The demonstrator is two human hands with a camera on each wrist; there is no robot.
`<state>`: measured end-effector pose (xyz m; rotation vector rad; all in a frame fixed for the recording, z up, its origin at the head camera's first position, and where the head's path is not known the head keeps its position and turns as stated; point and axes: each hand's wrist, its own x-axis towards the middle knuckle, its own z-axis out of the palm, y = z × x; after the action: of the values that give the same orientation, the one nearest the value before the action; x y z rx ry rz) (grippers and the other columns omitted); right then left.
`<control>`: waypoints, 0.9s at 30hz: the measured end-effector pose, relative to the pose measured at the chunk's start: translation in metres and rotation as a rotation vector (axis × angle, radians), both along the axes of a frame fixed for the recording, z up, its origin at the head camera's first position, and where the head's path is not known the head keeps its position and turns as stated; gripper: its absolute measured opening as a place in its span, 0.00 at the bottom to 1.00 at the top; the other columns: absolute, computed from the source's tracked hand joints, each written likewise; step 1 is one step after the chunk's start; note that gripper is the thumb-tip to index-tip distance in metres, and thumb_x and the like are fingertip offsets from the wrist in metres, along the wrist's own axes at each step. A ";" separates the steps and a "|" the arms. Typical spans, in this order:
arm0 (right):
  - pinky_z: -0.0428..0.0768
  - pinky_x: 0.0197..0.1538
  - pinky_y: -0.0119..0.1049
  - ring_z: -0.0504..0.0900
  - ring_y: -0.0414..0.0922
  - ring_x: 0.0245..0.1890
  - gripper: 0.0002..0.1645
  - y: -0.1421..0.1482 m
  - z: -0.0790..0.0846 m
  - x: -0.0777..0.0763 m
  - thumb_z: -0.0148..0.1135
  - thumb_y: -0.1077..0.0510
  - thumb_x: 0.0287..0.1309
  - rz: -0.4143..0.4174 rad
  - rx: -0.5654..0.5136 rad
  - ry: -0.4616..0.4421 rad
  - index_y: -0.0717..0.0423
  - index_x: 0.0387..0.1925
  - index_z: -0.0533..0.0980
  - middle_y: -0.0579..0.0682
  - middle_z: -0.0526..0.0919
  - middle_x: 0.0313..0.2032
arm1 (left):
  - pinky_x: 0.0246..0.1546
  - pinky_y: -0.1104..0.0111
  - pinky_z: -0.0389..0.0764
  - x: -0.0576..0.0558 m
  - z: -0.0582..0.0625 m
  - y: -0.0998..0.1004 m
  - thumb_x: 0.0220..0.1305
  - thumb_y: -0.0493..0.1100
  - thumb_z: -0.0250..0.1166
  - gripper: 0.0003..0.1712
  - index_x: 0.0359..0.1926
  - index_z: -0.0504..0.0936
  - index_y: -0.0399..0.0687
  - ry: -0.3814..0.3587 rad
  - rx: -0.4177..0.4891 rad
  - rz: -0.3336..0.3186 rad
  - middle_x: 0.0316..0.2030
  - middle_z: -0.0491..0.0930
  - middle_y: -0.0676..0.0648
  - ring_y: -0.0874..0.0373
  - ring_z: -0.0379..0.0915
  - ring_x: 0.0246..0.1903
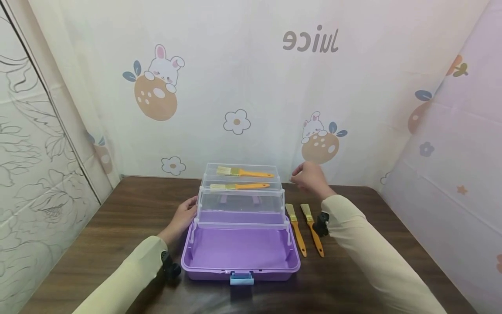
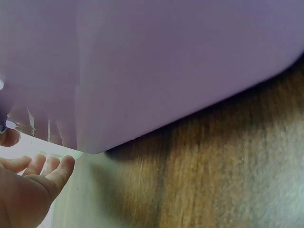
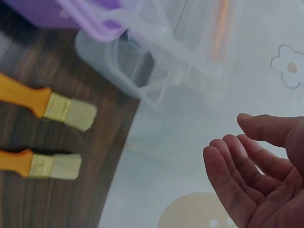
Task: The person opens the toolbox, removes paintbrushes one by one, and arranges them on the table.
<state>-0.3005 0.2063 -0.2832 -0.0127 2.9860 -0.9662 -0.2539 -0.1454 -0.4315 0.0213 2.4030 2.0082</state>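
Observation:
A purple toolbox (image 1: pixel 241 275) stands on the table with its clear tiers (image 1: pixel 241 201) raised at the back. One paintbrush (image 1: pixel 245 172) lies in the upper tier, another paintbrush (image 1: pixel 240 186) in the one below. At the box's left rear side is my left hand (image 1: pixel 185 216); in the left wrist view its fingers (image 2: pixel 61 176) extend right by the purple wall. My right hand (image 1: pixel 310 178) hovers right of the tiers and holds nothing. In the right wrist view its thumb and fingers (image 3: pixel 218 166) are apart, loosely bent.
Two more paintbrushes, a left one (image 1: pixel 296 231) and a right one (image 1: pixel 313 231), lie on the dark wooden table (image 1: pixel 117 218) right of the box, bristles pointing away. A blue latch (image 1: pixel 242 279) hangs at the box's front. A printed curtain (image 1: pixel 243 87) rises behind the table.

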 end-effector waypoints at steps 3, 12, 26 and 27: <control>0.78 0.26 0.34 0.78 0.50 0.24 0.13 -0.010 0.004 -0.001 0.63 0.60 0.58 0.018 0.001 -0.001 0.65 0.42 0.79 0.60 0.81 0.35 | 0.58 0.52 0.69 0.001 0.001 0.001 0.71 0.38 0.48 0.29 0.66 0.57 0.24 0.004 -0.007 -0.006 0.59 0.66 0.27 0.37 0.64 0.58; 0.80 0.43 0.44 0.80 0.53 0.41 0.14 -0.045 0.011 -0.005 0.66 0.59 0.55 0.105 0.061 0.063 0.65 0.40 0.81 0.60 0.83 0.43 | 0.59 0.51 0.67 0.001 0.003 0.001 0.71 0.39 0.48 0.29 0.67 0.58 0.26 -0.003 -0.021 0.008 0.60 0.66 0.27 0.38 0.64 0.59; 0.78 0.42 0.39 0.79 0.48 0.37 0.10 -0.094 0.008 -0.009 0.68 0.61 0.53 0.244 0.090 0.038 0.62 0.37 0.83 0.54 0.84 0.36 | 0.59 0.52 0.68 0.003 0.000 0.001 0.72 0.37 0.47 0.28 0.67 0.57 0.24 0.005 -0.011 0.007 0.59 0.66 0.26 0.38 0.64 0.58; 0.79 0.41 0.38 0.79 0.48 0.37 0.10 -0.097 0.007 -0.010 0.68 0.61 0.53 0.255 0.093 0.034 0.63 0.38 0.83 0.54 0.84 0.36 | 0.59 0.52 0.68 0.003 0.000 0.001 0.71 0.37 0.47 0.28 0.67 0.57 0.25 0.004 -0.012 0.009 0.59 0.66 0.26 0.38 0.65 0.58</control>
<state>-0.3101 0.1094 -0.2763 -0.4020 2.9580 -0.8064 -0.2513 -0.1441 -0.4314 0.0143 2.4224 1.9994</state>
